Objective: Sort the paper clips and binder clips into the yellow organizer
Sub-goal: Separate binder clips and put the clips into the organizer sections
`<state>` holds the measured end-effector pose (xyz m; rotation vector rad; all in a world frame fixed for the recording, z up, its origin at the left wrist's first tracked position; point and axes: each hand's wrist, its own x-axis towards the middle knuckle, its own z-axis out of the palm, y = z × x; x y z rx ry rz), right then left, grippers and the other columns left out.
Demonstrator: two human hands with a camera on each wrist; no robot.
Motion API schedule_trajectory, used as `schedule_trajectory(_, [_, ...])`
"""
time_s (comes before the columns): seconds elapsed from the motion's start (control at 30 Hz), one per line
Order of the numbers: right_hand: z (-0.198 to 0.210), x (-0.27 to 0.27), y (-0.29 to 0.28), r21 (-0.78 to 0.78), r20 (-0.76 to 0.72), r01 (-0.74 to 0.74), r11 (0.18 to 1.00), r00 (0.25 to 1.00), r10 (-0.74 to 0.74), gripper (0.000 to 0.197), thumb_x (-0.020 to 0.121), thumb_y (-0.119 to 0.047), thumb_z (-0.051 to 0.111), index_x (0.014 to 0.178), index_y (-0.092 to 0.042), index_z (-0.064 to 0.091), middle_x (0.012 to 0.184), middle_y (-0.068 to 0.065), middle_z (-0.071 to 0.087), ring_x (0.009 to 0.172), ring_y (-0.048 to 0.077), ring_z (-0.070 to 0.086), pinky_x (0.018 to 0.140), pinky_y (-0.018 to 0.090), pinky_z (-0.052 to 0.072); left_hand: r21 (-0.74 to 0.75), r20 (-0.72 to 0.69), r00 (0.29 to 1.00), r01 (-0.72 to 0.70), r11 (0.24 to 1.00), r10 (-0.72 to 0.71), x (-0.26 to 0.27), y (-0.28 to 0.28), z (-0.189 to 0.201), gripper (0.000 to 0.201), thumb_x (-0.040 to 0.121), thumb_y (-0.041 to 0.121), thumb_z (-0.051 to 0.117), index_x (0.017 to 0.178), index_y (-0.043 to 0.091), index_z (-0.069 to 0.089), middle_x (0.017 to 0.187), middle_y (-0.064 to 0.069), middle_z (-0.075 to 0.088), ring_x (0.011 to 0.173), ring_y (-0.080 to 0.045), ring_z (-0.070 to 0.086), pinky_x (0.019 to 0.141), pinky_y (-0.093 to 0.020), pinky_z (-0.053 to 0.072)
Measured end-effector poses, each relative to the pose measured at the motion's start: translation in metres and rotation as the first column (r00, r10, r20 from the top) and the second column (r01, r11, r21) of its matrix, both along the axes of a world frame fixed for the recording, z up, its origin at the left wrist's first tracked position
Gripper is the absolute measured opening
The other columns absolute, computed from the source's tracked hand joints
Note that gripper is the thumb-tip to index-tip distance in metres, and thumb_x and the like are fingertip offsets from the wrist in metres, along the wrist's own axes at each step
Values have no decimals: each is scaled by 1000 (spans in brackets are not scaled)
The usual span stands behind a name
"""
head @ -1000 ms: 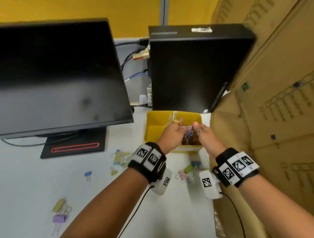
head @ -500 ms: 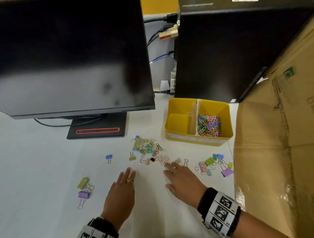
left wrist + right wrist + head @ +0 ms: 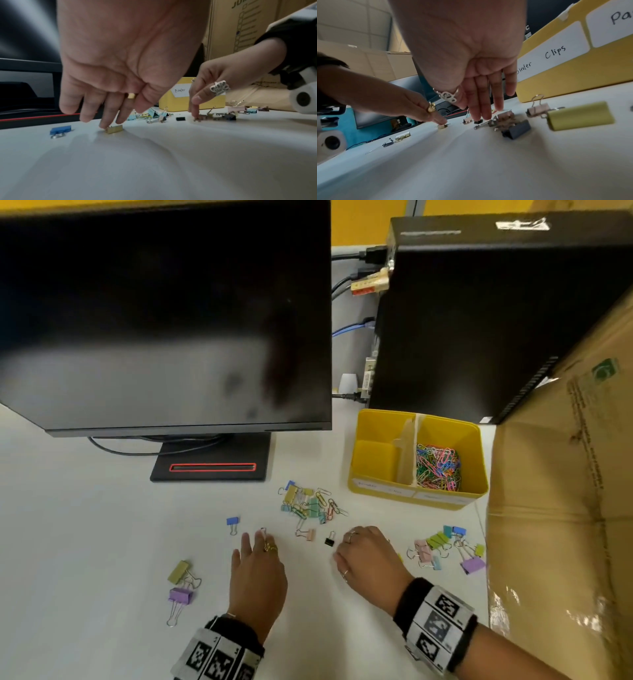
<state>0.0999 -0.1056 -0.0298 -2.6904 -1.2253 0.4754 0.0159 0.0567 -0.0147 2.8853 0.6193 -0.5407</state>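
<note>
The yellow organizer [image 3: 376, 491] stands at the back right. Its right compartment holds a heap of coloured paper clips [image 3: 438, 467]; nothing shows in the left one. Binder clips and paper clips lie in a mixed pile [image 3: 308, 503] in front of it. My left hand [image 3: 255, 539] is open, and its straight fingers touch a small gold binder clip [image 3: 115, 129] beside a blue binder clip [image 3: 232, 522]. My right hand [image 3: 346, 542] is open too. Its fingers [image 3: 485, 115] point down onto small clips by a black binder clip [image 3: 329, 541].
More binder clips lie in a cluster [image 3: 445, 546] at the right and as a yellow and purple pair [image 3: 180, 583] at the left. A monitor [image 3: 164, 313] and its stand [image 3: 212, 463] fill the back left. A black computer case [image 3: 479, 313] and a cardboard box [image 3: 565, 525] close off the right.
A second ago both hands were over the organizer's right compartment with paper clips. They came back to the table and have since reached forward onto the loose clips.
</note>
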Motion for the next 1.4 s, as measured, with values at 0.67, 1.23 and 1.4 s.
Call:
schedule_trajectory(0.67, [0, 17, 16, 70, -461, 153, 986, 881, -104, 29, 83, 1, 51, 108, -9, 64, 114, 12, 63, 108, 24, 57, 93, 31, 45, -505, 373, 880, -75, 860, 296, 35, 28, 10, 20, 91, 6, 53, 99, 8, 70, 102, -8, 72, 81, -12, 59, 74, -12, 42])
schedule_trajectory(1.23, [21, 47, 59, 187, -169, 211, 959, 969, -180, 32, 83, 9, 43, 109, -3, 57, 112, 17, 56, 106, 30, 52, 88, 34, 46, -288, 244, 970, 80, 954, -8, 91, 43, -10, 41, 87, 5, 58, 126, 18, 53, 126, -7, 44, 101, -19, 58, 94, -32, 52])
schedule_trajectory(1.4, [13, 74, 81, 101, -245, 177, 979, 958, -148, 32, 84, 5, 48, 114, -1, 55, 115, 18, 52, 108, 32, 51, 91, 37, 47, -328, 210, 974, -8, 945, 81, 89, 50, -14, 37, 88, -7, 48, 121, 9, 54, 115, -12, 53, 91, -23, 62, 78, -29, 57])
